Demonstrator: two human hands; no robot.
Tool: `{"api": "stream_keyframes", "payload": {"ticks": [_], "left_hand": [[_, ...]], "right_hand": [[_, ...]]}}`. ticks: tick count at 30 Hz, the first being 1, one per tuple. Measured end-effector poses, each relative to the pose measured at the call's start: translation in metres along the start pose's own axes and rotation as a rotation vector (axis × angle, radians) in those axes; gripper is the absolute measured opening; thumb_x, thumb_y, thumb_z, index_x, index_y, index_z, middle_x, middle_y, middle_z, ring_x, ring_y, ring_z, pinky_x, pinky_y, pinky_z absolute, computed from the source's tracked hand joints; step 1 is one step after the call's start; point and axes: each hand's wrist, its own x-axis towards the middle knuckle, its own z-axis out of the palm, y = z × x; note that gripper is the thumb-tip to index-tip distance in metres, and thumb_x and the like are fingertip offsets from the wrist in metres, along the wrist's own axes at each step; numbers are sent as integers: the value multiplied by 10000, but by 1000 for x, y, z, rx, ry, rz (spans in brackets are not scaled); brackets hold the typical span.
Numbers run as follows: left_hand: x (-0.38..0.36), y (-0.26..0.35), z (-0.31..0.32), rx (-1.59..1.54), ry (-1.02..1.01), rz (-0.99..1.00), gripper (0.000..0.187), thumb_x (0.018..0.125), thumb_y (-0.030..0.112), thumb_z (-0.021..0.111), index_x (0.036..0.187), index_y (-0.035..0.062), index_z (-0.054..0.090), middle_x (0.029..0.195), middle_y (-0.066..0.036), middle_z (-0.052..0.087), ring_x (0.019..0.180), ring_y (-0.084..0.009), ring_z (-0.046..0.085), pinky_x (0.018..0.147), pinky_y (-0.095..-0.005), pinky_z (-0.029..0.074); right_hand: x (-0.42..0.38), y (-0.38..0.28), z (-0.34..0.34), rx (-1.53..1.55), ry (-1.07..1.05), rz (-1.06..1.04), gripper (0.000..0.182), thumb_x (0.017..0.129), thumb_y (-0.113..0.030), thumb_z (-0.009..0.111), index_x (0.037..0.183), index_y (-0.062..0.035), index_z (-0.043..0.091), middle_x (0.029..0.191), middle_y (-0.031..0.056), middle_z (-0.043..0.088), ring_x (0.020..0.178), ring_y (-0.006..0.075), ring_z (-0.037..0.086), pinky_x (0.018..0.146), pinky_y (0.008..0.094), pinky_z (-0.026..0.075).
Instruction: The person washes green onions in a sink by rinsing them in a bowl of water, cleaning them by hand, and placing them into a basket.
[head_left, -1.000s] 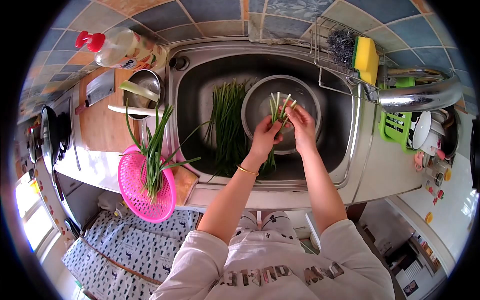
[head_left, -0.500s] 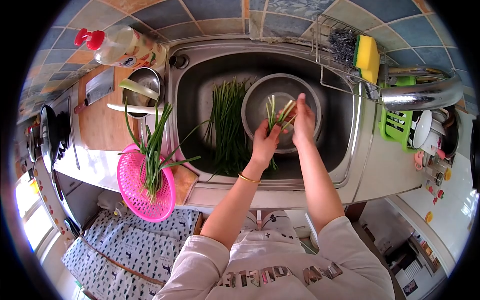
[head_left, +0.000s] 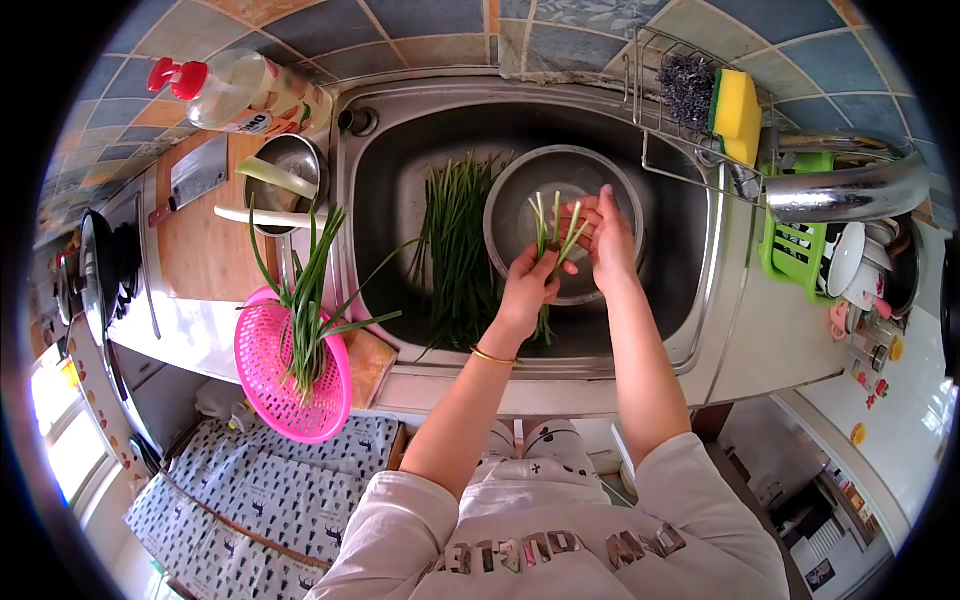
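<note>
My left hand (head_left: 528, 290) is closed around a small bunch of chives (head_left: 545, 240), whose pale stalk ends point up and whose green leaves hang below. Beside those ends is my right hand (head_left: 608, 240), thumb raised and fingers stretched toward the stalks. Both hands are over a round metal basin (head_left: 510, 185) in the sink (head_left: 385, 170). A thick pile of chives (head_left: 455, 250) lies in the sink to the left of the basin. More chives (head_left: 308, 290) rest in a pink colander (head_left: 265, 365) at the counter's left front.
On the left are a cutting board (head_left: 205, 255) with a cleaver (head_left: 198, 172), a metal bowl (head_left: 285, 160) with white stalks across it, and a pump bottle (head_left: 255, 95). A wire rack (head_left: 650, 135) with a yellow sponge (head_left: 737, 118) and a faucet (head_left: 850, 188) overhang the right.
My right hand has loosened from the stalks and moved slightly right, its fingers now straighter. The stalk ends stand more spread and upright in my left hand.
</note>
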Motion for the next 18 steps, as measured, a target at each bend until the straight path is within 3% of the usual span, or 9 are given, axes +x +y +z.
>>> {"api": "stream_keyframes", "payload": {"ticks": [2,5,6,9,13,16,18], "left_hand": [[1,1,-5,-56,-13,-10,202,1007,186,433,1127,70,547,852,-22,583,514,-45,312,471,-194,247],[2,1,-8,-113,-14,-17,189,1004,201,447,1107,72,542,871,-11,563,520,-43,317,476,-199,250],[2,1,-9,-110,-10,-16,183,1004,205,450,1096,74,539,874,-7,557,522,-43,318,477,-200,251],[4,0,-9,-101,4,-8,165,1000,214,462,1069,80,531,878,2,541,527,-41,321,480,-203,254],[4,0,-7,-59,21,-2,136,992,196,481,1060,84,521,885,2,540,539,-41,327,486,-204,266],[7,-5,-3,-6,37,-9,121,987,160,479,1071,80,511,902,-7,552,562,-48,347,498,-205,286],[14,-13,-4,25,74,-41,126,981,135,470,1087,75,502,912,-16,560,584,-59,369,510,-211,309]], "right_hand": [[-6,-8,3,116,-134,-1,403,945,-378,558,1088,-3,604,1025,110,647,977,186,613,827,307,481],[-14,6,1,-245,-35,-190,338,933,-307,597,1112,-20,594,1002,77,638,979,153,593,825,286,472],[-16,7,-2,-346,-55,-199,253,910,-225,636,1073,-33,605,957,43,627,920,118,577,815,280,462],[-20,12,1,-319,-67,-221,206,894,-188,655,1022,-33,609,918,23,608,859,98,559,794,260,452],[-10,16,-3,-360,2,-223,212,939,-253,590,959,-42,608,760,3,587,723,86,559,677,235,462],[-1,23,-3,-280,173,-95,298,976,-310,513,861,-47,592,689,6,571,582,99,538,554,292,463],[11,31,-9,-402,243,-66,353,991,-329,466,810,-42,565,678,29,578,527,122,530,510,327,452]]}}
